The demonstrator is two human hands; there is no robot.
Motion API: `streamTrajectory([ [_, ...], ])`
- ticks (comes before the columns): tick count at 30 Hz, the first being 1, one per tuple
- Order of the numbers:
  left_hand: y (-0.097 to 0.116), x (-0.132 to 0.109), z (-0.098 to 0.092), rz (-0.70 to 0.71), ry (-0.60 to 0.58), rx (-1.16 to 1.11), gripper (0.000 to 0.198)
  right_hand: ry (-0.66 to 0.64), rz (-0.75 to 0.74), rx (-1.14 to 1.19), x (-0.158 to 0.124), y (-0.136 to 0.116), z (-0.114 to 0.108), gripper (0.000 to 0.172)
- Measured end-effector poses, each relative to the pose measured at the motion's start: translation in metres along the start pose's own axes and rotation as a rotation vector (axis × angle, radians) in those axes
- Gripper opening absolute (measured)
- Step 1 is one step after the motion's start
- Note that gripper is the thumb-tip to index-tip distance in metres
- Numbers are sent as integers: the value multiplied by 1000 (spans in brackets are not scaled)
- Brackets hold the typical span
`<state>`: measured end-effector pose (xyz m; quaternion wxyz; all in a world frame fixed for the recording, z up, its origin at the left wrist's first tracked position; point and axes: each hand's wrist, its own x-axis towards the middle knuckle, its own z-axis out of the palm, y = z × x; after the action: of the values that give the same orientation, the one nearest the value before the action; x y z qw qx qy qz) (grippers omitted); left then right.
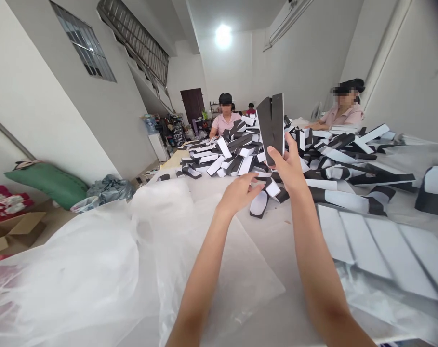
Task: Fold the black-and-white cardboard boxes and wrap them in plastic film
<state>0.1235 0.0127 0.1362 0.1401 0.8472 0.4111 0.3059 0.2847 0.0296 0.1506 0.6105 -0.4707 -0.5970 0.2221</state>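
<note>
My right hand grips a few black strips with white edges, held upright above the table, thumb across their dark face. Beside it and lower, my left hand reaches over the near edge of a heap of black-and-white strips. Its fingers are apart, and I see nothing held in them. A short strip with a white face lies just right of the left fingertips. Under my forearms a clear plastic sheet or bag is spread on the white-covered table.
Flat white packs lie at the right, partly under plastic. A stack of thin white bags covers the left side. Two people in pink sit beyond the heap and at the far right. A green sack rests on the floor.
</note>
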Motion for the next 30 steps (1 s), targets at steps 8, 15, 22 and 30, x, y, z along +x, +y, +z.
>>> streamTrajectory([
  [8,76,-111,-9,148,-344,726,60,53,25,26,0,5,-18,83],
  [15,11,-246,42,65,-412,785,61,59,27,23,-4,2,-26,77],
  [22,-26,-192,23,-318,-295,430,51,-14,-90,-126,-10,-5,-22,71],
  [30,-43,-98,16,-456,-199,224,52,-311,-85,-332,-27,-28,-34,49],
])
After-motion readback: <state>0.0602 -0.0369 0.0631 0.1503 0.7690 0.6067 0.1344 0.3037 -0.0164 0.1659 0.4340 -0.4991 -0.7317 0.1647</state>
